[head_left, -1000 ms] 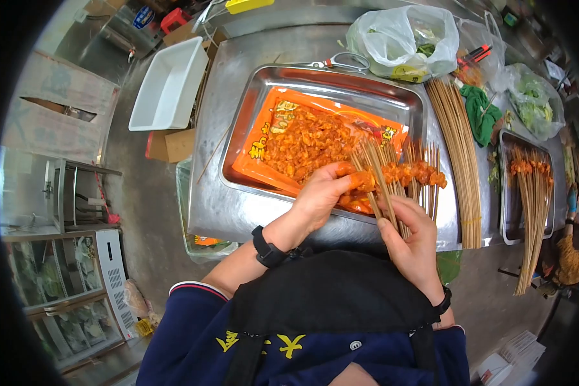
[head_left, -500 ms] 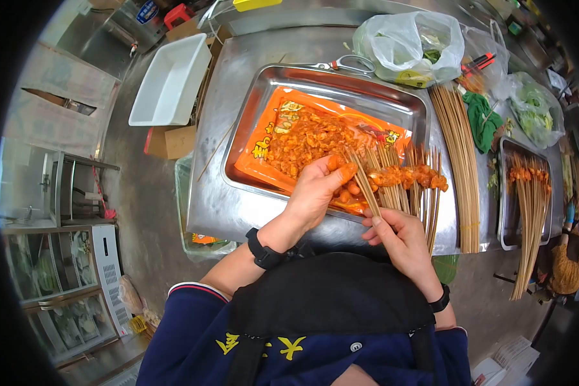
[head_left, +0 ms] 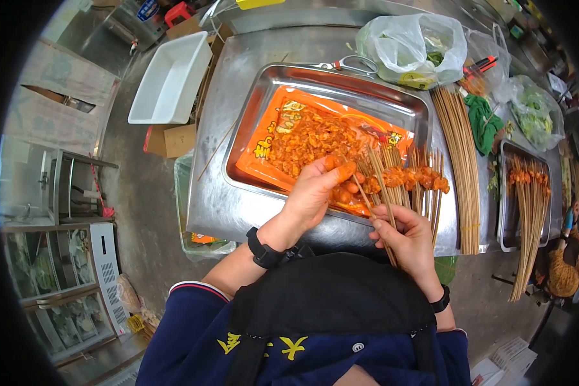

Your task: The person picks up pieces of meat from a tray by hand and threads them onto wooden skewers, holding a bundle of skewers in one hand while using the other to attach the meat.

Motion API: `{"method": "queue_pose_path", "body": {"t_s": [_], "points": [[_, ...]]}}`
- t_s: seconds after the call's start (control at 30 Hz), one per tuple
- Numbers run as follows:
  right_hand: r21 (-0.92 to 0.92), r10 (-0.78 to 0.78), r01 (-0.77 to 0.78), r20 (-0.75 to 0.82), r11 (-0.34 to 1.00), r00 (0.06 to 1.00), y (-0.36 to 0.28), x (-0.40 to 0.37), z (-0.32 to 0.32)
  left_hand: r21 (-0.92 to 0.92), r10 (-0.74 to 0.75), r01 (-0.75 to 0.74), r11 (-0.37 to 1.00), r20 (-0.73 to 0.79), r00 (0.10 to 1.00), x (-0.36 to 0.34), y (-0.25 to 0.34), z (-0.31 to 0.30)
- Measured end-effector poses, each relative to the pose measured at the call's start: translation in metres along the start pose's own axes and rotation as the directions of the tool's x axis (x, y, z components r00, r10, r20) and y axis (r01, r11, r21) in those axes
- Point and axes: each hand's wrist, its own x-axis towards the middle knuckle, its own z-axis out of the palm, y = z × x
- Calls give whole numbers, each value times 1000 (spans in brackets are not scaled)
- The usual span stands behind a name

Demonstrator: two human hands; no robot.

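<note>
My left hand [head_left: 312,193], with sauce-stained fingertips, is closed in a pinch over the tray's front edge. What it pinches is hidden among orange fingers and sauce. A thin bamboo skewer [head_left: 361,186] runs from those fingertips to my right hand [head_left: 404,235], which is closed on it. More bare skewers [head_left: 379,172] pass through the right hand. Chopped marinated meat [head_left: 315,138] lies on an orange printed bag [head_left: 254,154] inside the steel tray [head_left: 238,138]. Finished meat skewers [head_left: 424,177] rest over the tray's right front corner, just beyond my right hand.
A thick row of bare skewers [head_left: 458,174] lies right of the tray. Scissors [head_left: 354,64], a plastic bag of greens [head_left: 412,48] and a green cloth [head_left: 481,122] sit behind. A second tray [head_left: 508,225] holds meat skewers at right. A white bin [head_left: 170,80] stands at left.
One skewer is now separated from the bundle and angled towards my left fingertips. The other skewers have swung upright in my right hand, which has shifted slightly right. My left hand has barely moved.
</note>
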Motion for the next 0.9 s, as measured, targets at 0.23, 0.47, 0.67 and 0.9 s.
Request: {"method": "queue_pose_path", "body": {"t_s": [0.23,0.47,0.67,0.9], "points": [[23,-1,2,-50,1000,999,2,1,2,89,54,-42,995,-138,989,-4,2,8],[69,43,-42,-19,997,999,4,6,0,71,-2,11,997,-118,993,-3,-4,12],[-16,9,-8,77,1000,997,0,1,-1,151,19,-5,989,-89,996,-1,-4,6],[56,-12,8,72,998,997,2,-2,-9,714,344,-102,692,-202,917,8,40,-40]]}}
